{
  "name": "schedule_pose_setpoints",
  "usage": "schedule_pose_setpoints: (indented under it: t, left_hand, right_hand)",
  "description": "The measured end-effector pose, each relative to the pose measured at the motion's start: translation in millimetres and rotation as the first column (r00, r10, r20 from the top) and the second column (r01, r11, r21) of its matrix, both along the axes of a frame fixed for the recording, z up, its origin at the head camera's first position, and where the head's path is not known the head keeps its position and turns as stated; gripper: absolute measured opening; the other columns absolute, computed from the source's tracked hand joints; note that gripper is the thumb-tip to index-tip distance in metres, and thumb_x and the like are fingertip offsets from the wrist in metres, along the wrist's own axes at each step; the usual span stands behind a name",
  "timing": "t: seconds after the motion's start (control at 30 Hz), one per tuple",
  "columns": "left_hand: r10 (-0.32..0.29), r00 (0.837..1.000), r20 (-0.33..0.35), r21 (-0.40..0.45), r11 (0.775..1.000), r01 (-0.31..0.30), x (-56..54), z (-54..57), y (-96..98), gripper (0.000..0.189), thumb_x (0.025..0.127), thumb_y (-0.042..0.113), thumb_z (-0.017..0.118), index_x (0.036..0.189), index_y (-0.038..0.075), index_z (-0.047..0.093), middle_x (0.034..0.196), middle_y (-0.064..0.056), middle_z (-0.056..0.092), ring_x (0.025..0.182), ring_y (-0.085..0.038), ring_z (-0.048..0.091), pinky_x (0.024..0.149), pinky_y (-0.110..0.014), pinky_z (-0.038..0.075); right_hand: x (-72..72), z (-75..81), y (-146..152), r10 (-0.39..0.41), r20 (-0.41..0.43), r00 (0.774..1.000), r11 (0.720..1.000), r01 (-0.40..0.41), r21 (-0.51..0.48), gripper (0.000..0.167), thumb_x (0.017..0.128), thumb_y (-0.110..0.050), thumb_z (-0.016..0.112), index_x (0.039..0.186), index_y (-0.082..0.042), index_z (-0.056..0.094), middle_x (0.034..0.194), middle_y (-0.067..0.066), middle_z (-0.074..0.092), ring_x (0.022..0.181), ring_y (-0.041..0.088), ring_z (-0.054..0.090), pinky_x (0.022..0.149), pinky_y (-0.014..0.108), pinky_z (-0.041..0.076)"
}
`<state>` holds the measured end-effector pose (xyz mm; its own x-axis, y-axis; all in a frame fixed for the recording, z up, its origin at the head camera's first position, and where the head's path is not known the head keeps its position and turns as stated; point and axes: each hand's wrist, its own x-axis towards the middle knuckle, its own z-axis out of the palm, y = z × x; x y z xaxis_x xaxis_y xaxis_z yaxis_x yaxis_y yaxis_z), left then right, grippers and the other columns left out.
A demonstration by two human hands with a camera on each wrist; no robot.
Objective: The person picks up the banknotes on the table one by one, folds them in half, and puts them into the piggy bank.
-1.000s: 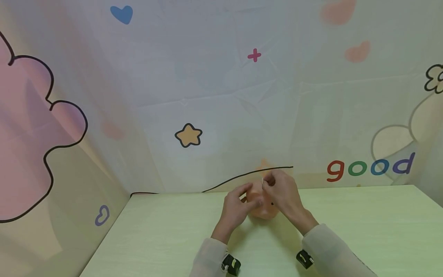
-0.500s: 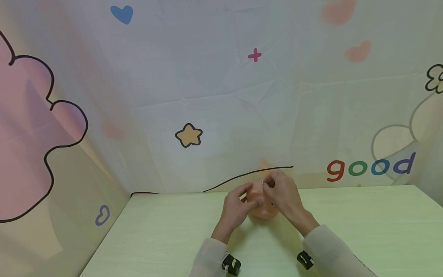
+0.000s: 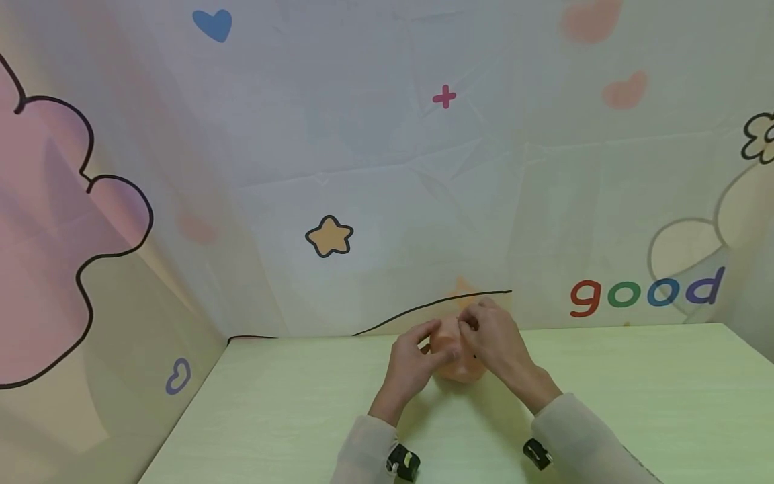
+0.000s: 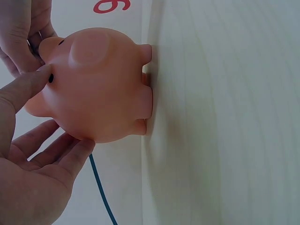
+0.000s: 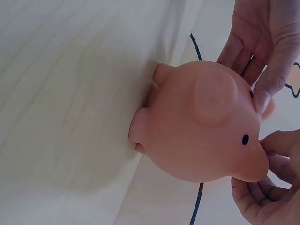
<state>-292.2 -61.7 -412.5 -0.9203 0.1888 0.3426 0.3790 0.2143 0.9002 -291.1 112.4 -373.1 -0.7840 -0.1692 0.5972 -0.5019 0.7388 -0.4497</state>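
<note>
A pinkish-orange piggy bank [image 3: 464, 370] stands on its short feet on the table, snout toward me. My left hand [image 3: 408, 363] steadies it, thumb on the head beside an eye and fingers spread along its side, as the left wrist view shows. At the top of the piggy bank [image 5: 187, 136], my right hand [image 3: 497, 343] has its thumb and index finger pinched together over a thin pale piece, now almost wholly hidden. The right hand's other fingers are curled near the ear in the right wrist view. The piggy bank's back is out of sight.
The pale green table [image 3: 272, 403] extends to both sides of the hands. Close behind the piggy bank hangs a printed cloth backdrop [image 3: 387, 202] with hearts, a star and coloured letters. A black camera strap [image 3: 404, 462] sits on the left wrist.
My right fingers have sunk slightly toward the top of the piggy bank, and less of the thin pale piece shows above them. The left hand and the piggy bank stay put.
</note>
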Motion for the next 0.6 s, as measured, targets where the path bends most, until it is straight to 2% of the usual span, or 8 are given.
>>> schedule_pose_setpoints:
  t: [0.17, 0.33, 0.47, 0.6]
  left_hand:
    - [0.004, 1.0, -0.004, -0.008, 1.0, -0.004, -1.1, -0.2, 0.3, 0.058, 0.095, 0.016, 0.084, 0.144, -0.006, 0.061, 0.146, -0.017, 0.062, 0.139, -0.036, 0.054, 0.111, -0.049, 0.051]
    - [0.009, 1.0, -0.003, -0.007, 1.0, -0.009, -1.3, 1.6, 0.6, 0.057, 0.095, 0.015, 0.084, 0.143, -0.005, 0.062, 0.146, -0.017, 0.062, 0.139, -0.036, 0.055, 0.11, -0.048, 0.052]
    - [0.011, 1.0, 0.003, -0.006, 1.0, -0.011, -0.3, 1.0, -1.1, 0.058, 0.095, 0.015, 0.084, 0.144, -0.005, 0.061, 0.147, -0.017, 0.061, 0.14, -0.037, 0.054, 0.11, -0.048, 0.051]
    - [0.007, 1.0, 0.003, 0.007, 1.0, -0.007, 1.0, -2.2, -3.3, 0.057, 0.094, 0.014, 0.084, 0.143, -0.006, 0.062, 0.147, -0.017, 0.061, 0.14, -0.037, 0.054, 0.11, -0.049, 0.051]
  right_hand:
    - [1.8, 0.9, 3.1, 0.033, -0.033, 0.999, 0.999, -0.032, 0.014, 0.002, 0.09, 0.005, 0.076, 0.089, 0.003, 0.076, 0.084, 0.006, 0.062, 0.075, 0.021, 0.061, 0.062, 0.034, 0.056]
    - [1.1, 1.1, 6.2, 0.065, -0.046, 0.997, 0.998, -0.064, 0.019, 0.005, 0.089, 0.005, 0.074, 0.09, 0.002, 0.078, 0.082, 0.005, 0.061, 0.075, 0.019, 0.056, 0.06, 0.029, 0.053]
    - [5.5, -0.8, 7.9, 0.067, -0.011, 0.998, 0.997, -0.068, -0.027, 0.005, 0.091, 0.004, 0.074, 0.091, 0.001, 0.078, 0.086, 0.006, 0.061, 0.078, 0.021, 0.059, 0.065, 0.033, 0.056]
    - [12.3, -5.1, 9.1, 0.038, 0.066, 0.997, 0.994, -0.03, -0.11, 0.006, 0.094, 0.001, 0.073, 0.095, -0.002, 0.078, 0.093, 0.007, 0.065, 0.085, 0.025, 0.065, 0.074, 0.039, 0.059]
